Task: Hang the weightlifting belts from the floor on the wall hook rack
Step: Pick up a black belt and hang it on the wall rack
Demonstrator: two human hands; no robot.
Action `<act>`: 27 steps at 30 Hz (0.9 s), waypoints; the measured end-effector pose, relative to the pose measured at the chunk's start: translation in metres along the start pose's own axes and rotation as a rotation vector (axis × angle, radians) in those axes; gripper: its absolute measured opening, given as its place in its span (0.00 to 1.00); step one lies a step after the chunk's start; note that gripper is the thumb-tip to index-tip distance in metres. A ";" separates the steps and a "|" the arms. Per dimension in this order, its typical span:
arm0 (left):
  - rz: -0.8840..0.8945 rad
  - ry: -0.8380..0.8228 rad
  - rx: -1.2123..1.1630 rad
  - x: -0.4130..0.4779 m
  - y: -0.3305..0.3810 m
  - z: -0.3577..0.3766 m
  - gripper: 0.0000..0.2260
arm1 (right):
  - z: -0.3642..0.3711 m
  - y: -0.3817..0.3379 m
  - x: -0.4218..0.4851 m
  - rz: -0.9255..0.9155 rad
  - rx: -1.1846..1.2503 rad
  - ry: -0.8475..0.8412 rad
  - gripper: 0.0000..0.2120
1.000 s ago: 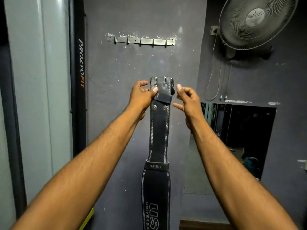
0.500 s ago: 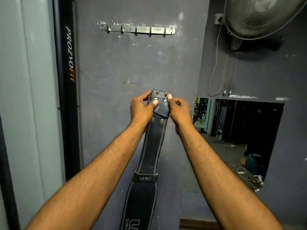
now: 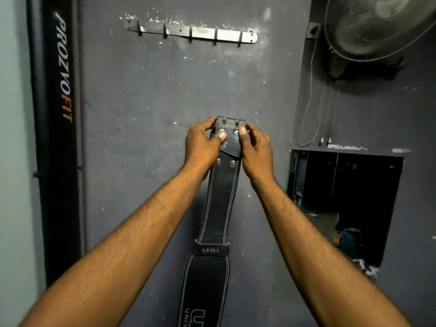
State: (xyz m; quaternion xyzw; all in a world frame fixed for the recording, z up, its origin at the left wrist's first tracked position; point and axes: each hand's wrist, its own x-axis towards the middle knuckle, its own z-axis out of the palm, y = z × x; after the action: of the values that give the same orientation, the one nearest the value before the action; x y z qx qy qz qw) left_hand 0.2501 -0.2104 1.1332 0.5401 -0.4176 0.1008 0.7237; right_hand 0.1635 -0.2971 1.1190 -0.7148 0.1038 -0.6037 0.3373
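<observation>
A black leather weightlifting belt point(image 3: 220, 197) with white stitching hangs straight down in front of me, its wide padded part at the bottom of the view. My left hand point(image 3: 201, 147) grips the belt's top buckle end from the left, thumb pressed on the front flap. My right hand point(image 3: 256, 149) grips the same end from the right, thumb on a rivet. The metal wall hook rack point(image 3: 203, 33) with several bare hooks is fixed to the dark grey wall well above my hands.
A wall fan point(image 3: 377, 24) is mounted at the upper right, with a cord point(image 3: 311, 102) looping down beneath it. A dark opening point(image 3: 344, 204) in the wall lies at the right. A black upright post point(image 3: 59, 138) lettered PROZVOFIT stands at the left.
My right hand has closed onto the belt's top end, joining the left. The belt end sits lower in view, farther below the rack, and the view has shifted closer to the wall.
</observation>
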 end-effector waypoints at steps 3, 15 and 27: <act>-0.016 -0.028 -0.060 0.031 -0.013 0.006 0.22 | 0.012 0.007 0.027 -0.094 -0.064 0.073 0.19; 0.147 0.130 -0.144 0.155 -0.026 0.061 0.18 | 0.046 0.031 0.166 -0.205 0.092 0.124 0.17; 0.456 0.041 0.230 0.299 0.015 0.110 0.08 | 0.040 0.040 0.359 -0.365 0.067 0.102 0.27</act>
State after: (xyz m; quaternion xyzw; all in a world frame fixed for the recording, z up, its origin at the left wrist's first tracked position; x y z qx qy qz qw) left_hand 0.3755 -0.3912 1.3643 0.5086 -0.4995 0.3193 0.6244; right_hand 0.3010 -0.5119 1.3779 -0.6785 -0.0307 -0.6936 0.2399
